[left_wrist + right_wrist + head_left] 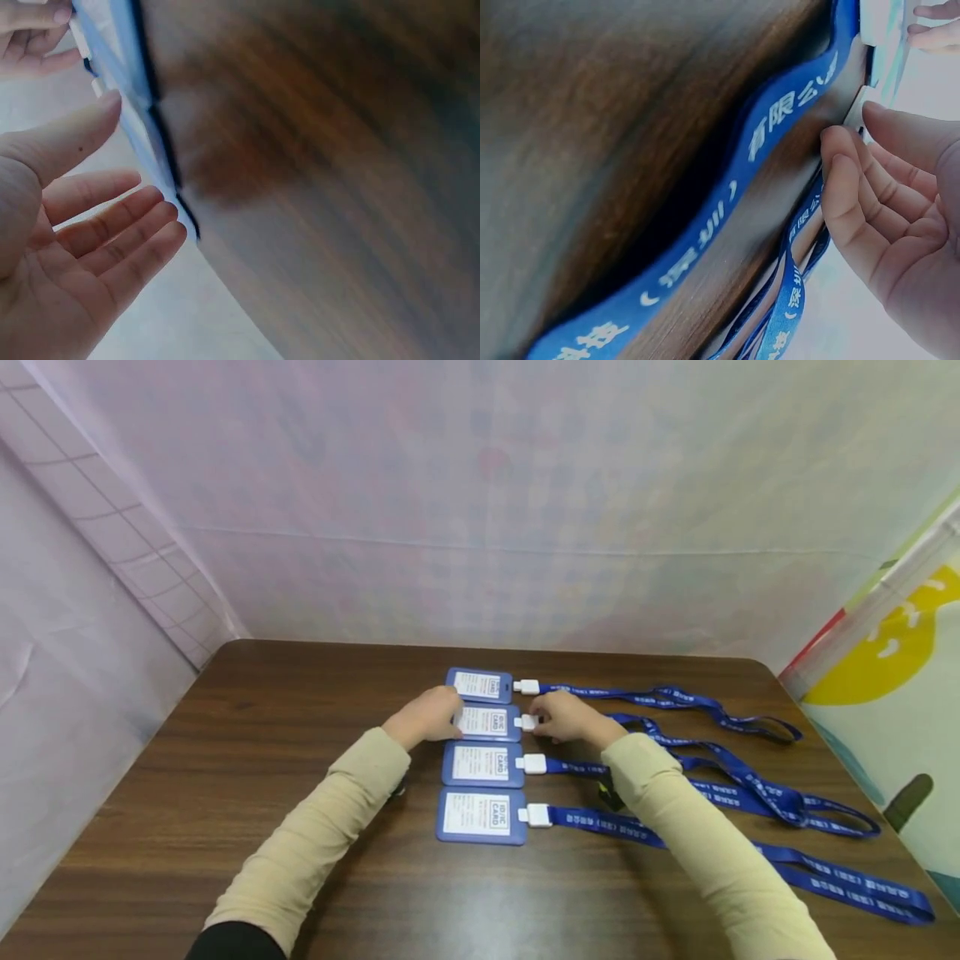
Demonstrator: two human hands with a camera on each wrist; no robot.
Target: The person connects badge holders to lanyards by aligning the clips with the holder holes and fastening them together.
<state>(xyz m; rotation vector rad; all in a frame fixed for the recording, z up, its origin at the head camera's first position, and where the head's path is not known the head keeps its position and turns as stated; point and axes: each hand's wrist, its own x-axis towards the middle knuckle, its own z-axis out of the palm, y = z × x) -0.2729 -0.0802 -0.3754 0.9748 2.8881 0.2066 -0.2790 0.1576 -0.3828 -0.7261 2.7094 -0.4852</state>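
Note:
Several blue ID card holders lie in a column, each with a white clip and blue lanyard running right. My left hand (429, 717) is at the left end of the second card holder from the back (483, 722), its thumb and index finger spread across the holder's two long edges. In the left wrist view the other fingers (139, 255) reach out, slightly bent. At the holder's other end, the thumb and fingertips of my right hand (567, 718) pinch its white clip (528, 722). The right wrist view shows the fingers (844, 191) curled in beside this clip.
Behind the hands lies the backmost card holder (480, 685); nearer are a third (482, 764) and the front one (482, 816). Lanyards (780, 797) loop across the right side of the brown table (225, 760). A pale curtain (480, 510) hangs behind.

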